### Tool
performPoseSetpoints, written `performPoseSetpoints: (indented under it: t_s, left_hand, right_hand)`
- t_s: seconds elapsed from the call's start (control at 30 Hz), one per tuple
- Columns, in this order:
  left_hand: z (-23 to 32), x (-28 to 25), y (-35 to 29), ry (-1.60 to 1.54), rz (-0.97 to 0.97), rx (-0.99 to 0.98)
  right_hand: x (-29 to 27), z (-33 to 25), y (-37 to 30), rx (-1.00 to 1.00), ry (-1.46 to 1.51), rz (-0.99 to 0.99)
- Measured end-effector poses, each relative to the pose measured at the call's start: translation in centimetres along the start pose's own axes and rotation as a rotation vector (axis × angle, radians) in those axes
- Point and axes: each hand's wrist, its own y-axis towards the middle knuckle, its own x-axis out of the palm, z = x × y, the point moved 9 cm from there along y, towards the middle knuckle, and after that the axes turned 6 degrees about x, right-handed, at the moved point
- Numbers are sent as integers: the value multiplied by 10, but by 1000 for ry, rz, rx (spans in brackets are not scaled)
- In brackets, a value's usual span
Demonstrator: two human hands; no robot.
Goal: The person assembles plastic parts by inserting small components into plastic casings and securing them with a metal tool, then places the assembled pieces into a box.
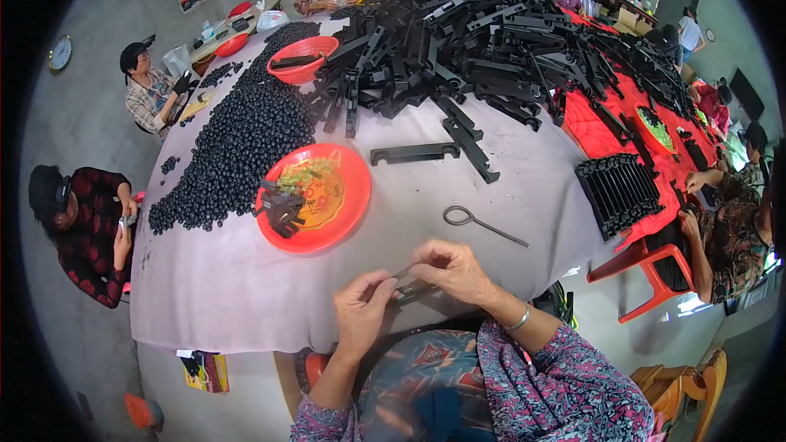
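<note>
At the table's near edge, my left hand (362,309) and my right hand (455,272) come close together, both with closed fingers. Between them is a small dark piece (412,288), partly hidden by the fingers; its exact kind cannot be made out. A metal rod with a loop at one end (485,224) lies just beyond my right hand. Ahead of my left hand sits a red plate (357,217) with a patterned middle, bearing several small dark plastic pieces (283,211). Farther off lies a single long black plastic part with notches (415,153).
A heap of round black pieces (237,143) spreads over the left side, beside a red basket (323,51). Long black parts (508,33) are piled high at the back. A row of black parts (620,195) lies right, near a red stool (643,268). Several people sit around the table.
</note>
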Motion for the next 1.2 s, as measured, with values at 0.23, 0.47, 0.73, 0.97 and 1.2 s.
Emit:
performPoseSetpoints:
  t_s: [0.23, 0.47, 0.73, 0.97, 1.2]
  left_hand:
    - [8, 4, -1, 192, -16, 175]
    - [15, 2, -2, 331, -33, 247]
    - [19, 3, 2, 420, -128, 182]
    - [25, -13, 9, 581, -203, 259]
    - [-3, -9, 9, 767, -370, 213]
  right_hand:
    - [-3, 9, 0, 11, -49, 88]
    - [-2, 15, 1, 69, -62, 39]
    - [-12, 17, -3, 178, -49, 52]
    - [-37, 13, -3, 193, -68, 174]
    - [-27, 12, -4, 144, -315, 162]
